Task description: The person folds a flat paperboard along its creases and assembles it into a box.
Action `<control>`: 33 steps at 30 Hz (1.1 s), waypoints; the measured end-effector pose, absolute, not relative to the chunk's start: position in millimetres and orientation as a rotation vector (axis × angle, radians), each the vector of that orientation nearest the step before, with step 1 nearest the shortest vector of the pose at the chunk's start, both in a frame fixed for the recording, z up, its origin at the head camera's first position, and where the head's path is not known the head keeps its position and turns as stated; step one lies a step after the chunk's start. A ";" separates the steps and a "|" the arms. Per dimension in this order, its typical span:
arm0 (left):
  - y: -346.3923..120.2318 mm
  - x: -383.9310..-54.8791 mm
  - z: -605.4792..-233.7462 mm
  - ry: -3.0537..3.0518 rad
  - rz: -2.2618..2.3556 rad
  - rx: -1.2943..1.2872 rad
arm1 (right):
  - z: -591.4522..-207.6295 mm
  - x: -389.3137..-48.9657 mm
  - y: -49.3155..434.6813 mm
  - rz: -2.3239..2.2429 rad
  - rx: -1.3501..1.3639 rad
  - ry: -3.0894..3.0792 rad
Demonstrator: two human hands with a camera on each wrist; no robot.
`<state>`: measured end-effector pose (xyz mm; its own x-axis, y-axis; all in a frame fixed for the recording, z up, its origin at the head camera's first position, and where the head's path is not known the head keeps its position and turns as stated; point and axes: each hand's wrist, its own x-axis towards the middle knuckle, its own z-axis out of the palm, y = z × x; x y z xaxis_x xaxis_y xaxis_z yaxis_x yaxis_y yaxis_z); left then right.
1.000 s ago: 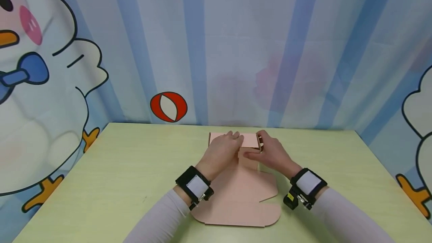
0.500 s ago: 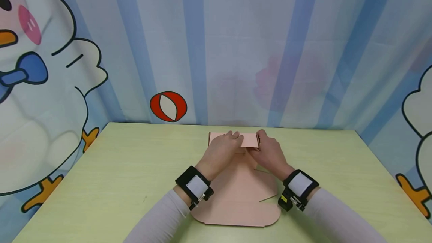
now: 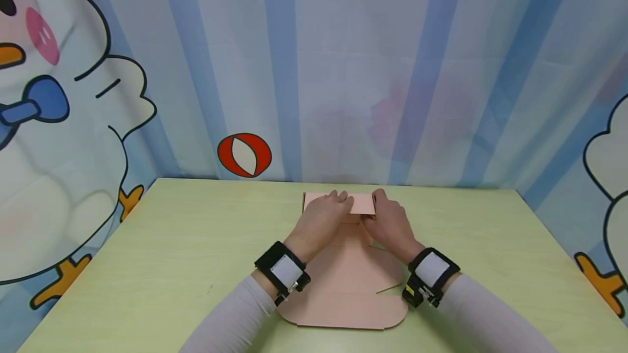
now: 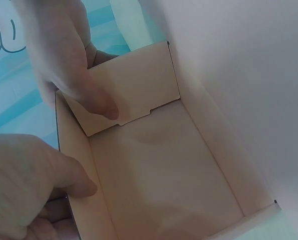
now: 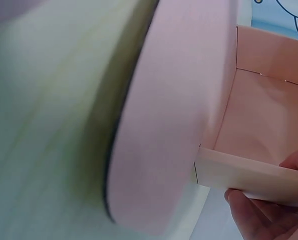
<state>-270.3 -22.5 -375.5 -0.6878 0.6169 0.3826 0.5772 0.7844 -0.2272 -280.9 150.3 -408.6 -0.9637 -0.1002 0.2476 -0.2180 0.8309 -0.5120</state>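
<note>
**One cardboard box, gripped at two walls**

The pinkish-tan box is sitting just below the centre of the head view, near the back edge of the table, whose pale yellow-green top is showing faint grain in the right wrist view. A broad flap is spreading from the box toward the bottom of the frame, its near corners curving smoothly and a thin slit running in from its right edge.

At the lower left of the left wrist view, the left hand is pinching a long wall, thumb pressing the inner face, fingers curling outside. At the upper left, the right hand is gripping the short end wall, its thumb lying flat inside; that wall's lower edge is showing a small step-shaped tab against the smooth, matt floor.

Black wristbands with white patches are circling both wrists, above pale grey sleeves. Behind, a softly creased, blue-striped backdrop is filling the upper frame, a rounded red-and-white ball print appearing left of centre.
</note>
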 end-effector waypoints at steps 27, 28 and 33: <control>-22.1 -269.3 -374.5 -2.568 0.097 -0.889 | -412.7 -281.6 139.4 0.693 0.195 -2.738; -21.9 -269.7 -374.7 -2.569 0.100 -0.888 | -412.8 -281.8 139.2 0.684 0.198 -2.732; -21.4 -270.3 -374.9 -2.566 0.104 -0.883 | -413.7 -282.6 139.1 0.636 0.217 -2.711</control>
<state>-270.3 -21.4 -374.9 -0.7085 0.6031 0.3665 0.5715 0.7950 -0.2035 -282.6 139.1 -413.7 -0.9280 -0.0684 0.3661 -0.2242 0.8876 -0.4024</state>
